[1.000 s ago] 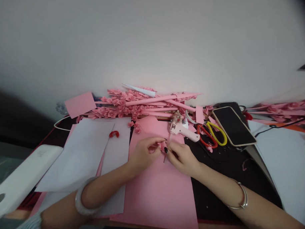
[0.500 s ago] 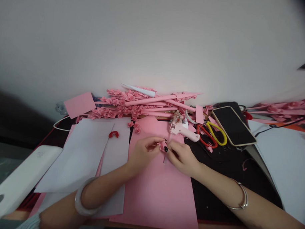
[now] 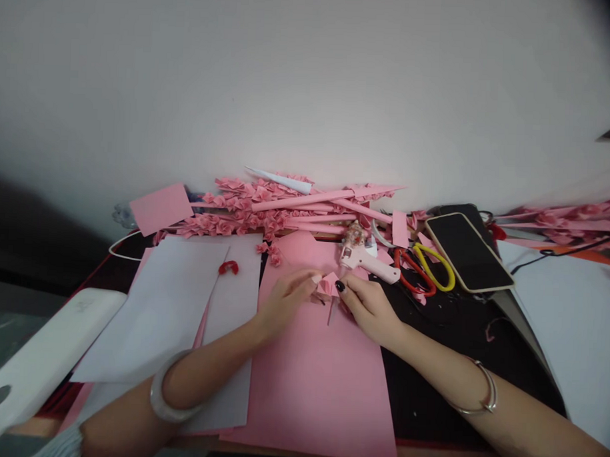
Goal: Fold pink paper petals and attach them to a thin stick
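A small folded pink paper piece (image 3: 328, 285) is held between both hands, above the large pink sheet (image 3: 319, 382). My left hand (image 3: 287, 301) pinches its left side with thumb and fingers. On the right side, my right hand (image 3: 366, 305) grips it, a dark-nailed thumb at its edge. A thin grey stick (image 3: 331, 314) shows just below the paper piece; its upper end is hidden. Behind my right hand lies a pale pink glue gun (image 3: 368, 263), and two small pink paper flowers (image 3: 273, 254) rest beyond my left hand.
Pink paper flower stems (image 3: 265, 210) are heaped along the wall. Red- and yellow-handled scissors (image 3: 436, 270) and a phone (image 3: 469, 253) lie to the right. White sheets (image 3: 157, 303), a red curved item (image 3: 228, 268) and a long white device (image 3: 50, 353) are at the left.
The pink paper piece has been turned and now shows a wider, pointed face between the hands. My left fingers have straightened somewhat, and the right thumb has shifted slightly up and right.
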Motion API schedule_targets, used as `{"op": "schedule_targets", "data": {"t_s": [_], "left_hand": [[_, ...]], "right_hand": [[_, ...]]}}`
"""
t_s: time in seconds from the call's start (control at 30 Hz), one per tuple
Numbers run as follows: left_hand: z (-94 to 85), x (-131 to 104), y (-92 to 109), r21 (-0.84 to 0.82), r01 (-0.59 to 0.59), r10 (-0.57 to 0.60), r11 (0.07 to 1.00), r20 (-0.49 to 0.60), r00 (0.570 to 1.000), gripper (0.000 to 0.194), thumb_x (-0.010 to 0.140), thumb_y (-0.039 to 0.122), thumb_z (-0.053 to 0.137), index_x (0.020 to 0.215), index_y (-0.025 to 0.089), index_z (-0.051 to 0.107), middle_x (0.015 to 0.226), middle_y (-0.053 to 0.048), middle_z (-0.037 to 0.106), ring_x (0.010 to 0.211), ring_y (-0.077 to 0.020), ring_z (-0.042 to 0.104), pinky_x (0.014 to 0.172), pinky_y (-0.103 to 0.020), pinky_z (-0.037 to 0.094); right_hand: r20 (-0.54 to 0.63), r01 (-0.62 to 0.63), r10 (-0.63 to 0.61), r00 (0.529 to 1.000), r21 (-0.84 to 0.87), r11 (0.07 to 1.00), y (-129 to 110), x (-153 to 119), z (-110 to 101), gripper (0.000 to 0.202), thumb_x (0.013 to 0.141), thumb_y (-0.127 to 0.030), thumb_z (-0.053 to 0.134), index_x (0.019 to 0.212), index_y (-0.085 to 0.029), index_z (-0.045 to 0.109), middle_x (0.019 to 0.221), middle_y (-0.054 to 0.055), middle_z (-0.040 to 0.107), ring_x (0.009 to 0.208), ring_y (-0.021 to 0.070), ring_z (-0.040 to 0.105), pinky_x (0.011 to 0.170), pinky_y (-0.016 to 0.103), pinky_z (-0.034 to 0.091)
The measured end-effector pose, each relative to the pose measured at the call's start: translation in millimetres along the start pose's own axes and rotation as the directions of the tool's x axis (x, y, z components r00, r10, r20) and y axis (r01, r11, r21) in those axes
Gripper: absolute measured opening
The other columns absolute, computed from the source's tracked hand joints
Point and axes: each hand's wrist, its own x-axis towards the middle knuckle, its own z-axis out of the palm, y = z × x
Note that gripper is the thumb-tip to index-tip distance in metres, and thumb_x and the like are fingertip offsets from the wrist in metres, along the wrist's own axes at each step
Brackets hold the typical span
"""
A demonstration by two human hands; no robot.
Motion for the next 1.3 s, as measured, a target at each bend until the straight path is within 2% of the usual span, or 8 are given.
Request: {"op": "schedule_targets", "data": {"t_s": [0.1,0.17,0.37,0.83,1.3], "left_hand": [[-0.7,1,-1,0.086,0.136,-0.135,0.987,-0.02,0.991,0.045,0.085,0.051,0.043,0.063,0.013,0.055,0.048,0.0,0.055,0.04,-0.0092,0.05,0.042,-0.02,0.04],[-1.1,2,-2,0.149,0.163,-0.164,0.975,-0.004,0.986,0.049,0.084,0.054,0.042,0.06,0.013,0.054,0.043,0.001,0.052,0.036,-0.0076,0.045,0.038,-0.019,0.034],[-3.7,1,-4,0.212,0.131,-0.156,0.968,0.105,0.982,0.051,0.085,0.053,0.042,0.057,0.013,0.054,0.051,-0.001,0.057,0.037,-0.0054,0.044,0.037,-0.017,0.034],[-1.0,-3,7,0.316,0.096,-0.148,0.944,0.143,0.979,0.045,0.086,0.046,0.044,0.061,0.012,0.058,0.051,0.0,0.054,0.04,-0.007,0.047,0.038,-0.017,0.037],[-0.9,-4,5,0.399,0.066,-0.123,0.914,0.12,0.985,0.043,0.087,0.042,0.044,0.058,0.013,0.058,0.048,0.001,0.053,0.038,-0.0059,0.044,0.038,-0.016,0.034]], "right_hand": [[0.061,0.011,-0.012,0.998,0.003,1.0,0,0,0,0.026,0.091,-0.019,0.037,0.065,-0.019,0.039,0.054,-0.004,0.041,0.048,0.0099,0.04,0.05,0.022,0.031],[0.08,0.02,-0.019,0.997,0.0,1.0,-1,-1,0,0.026,0.091,-0.018,0.037,0.064,-0.019,0.038,0.054,-0.004,0.041,0.049,0.0097,0.04,0.05,0.022,0.031],[0.097,0.029,-0.031,0.995,0.025,0.999,-1,-1,-1,0.026,0.091,-0.019,0.036,0.065,-0.019,0.038,0.054,-0.004,0.04,0.048,0.0091,0.04,0.049,0.021,0.031],[0.084,0.034,-0.04,0.996,0.072,0.997,-1,-1,-1,0.026,0.092,-0.02,0.036,0.066,-0.019,0.041,0.055,-0.004,0.044,0.047,0.009,0.041,0.048,0.022,0.033],[0.077,0.032,-0.037,0.996,0.072,0.997,-1,-1,-1,0.026,0.091,-0.02,0.037,0.065,-0.019,0.04,0.051,-0.005,0.042,0.045,0.0086,0.038,0.047,0.021,0.031]]}}
